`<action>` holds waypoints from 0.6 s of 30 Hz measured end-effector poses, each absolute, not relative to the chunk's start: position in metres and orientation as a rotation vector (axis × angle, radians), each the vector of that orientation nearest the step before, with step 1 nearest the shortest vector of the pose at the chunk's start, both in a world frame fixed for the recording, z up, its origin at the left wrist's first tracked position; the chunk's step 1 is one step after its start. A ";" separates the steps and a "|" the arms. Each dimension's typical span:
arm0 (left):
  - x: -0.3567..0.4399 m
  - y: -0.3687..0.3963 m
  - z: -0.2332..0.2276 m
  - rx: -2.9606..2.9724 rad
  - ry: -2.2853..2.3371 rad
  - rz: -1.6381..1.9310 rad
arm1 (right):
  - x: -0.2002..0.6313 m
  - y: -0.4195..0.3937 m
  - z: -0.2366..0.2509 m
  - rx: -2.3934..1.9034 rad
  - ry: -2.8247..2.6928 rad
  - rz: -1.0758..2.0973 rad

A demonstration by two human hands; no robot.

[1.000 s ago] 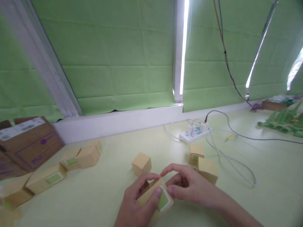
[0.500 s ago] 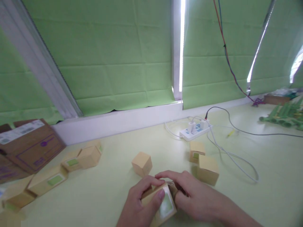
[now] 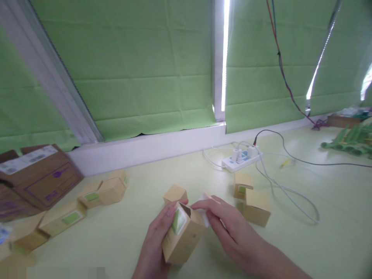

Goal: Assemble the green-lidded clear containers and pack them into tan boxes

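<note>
My left hand (image 3: 157,242) grips a small tan cardboard box (image 3: 183,234) with a green label, tilted, its open end turned up and away from me. The fingertips of my right hand (image 3: 229,230) pinch a small white item (image 3: 205,202) at the box's open end; I cannot tell whether it is a flap or a paper. Both hands hover just above the pale green table (image 3: 116,236), near its front.
Several more tan boxes lie around: one (image 3: 175,193) just behind my hands, two (image 3: 251,197) to the right, a row (image 3: 87,199) at left. A brown carton (image 3: 37,176) sits far left. A white power strip (image 3: 242,158) with cables lies behind; green rods (image 3: 348,141) far right.
The box has been turned in my left hand so that its open end faces up and away. My right hand came off the box's side and now pinches the white item at the opening.
</note>
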State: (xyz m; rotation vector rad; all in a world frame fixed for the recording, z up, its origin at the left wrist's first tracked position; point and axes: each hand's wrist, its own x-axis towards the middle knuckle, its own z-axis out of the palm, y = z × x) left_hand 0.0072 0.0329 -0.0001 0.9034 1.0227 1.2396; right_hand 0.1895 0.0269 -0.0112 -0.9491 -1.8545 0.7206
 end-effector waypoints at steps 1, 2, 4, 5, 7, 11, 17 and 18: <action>0.007 0.034 -0.001 0.878 1.022 1.229 | 0.189 0.028 -0.012 -0.951 -1.851 0.730; 0.006 0.035 -0.002 0.858 1.024 1.210 | 0.189 0.028 -0.013 -0.953 -1.836 0.743; 0.006 0.036 -0.005 0.834 1.030 1.175 | 0.189 0.029 -0.014 -0.970 -1.781 0.770; 0.006 0.037 -0.006 0.828 1.033 1.161 | 0.189 0.030 -0.015 -0.988 -1.749 0.787; 0.007 0.037 -0.008 0.810 1.033 1.143 | 0.190 0.030 -0.014 -1.033 -1.675 0.835; 0.012 0.033 -0.007 0.754 1.046 1.092 | 0.194 0.029 -0.009 -1.048 -1.504 1.027; 0.012 0.030 -0.002 0.696 1.032 0.976 | 0.195 0.031 -0.007 -1.021 -1.402 1.193; 0.011 0.029 0.000 0.674 1.015 0.939 | 0.196 0.033 -0.007 -1.045 -1.423 1.194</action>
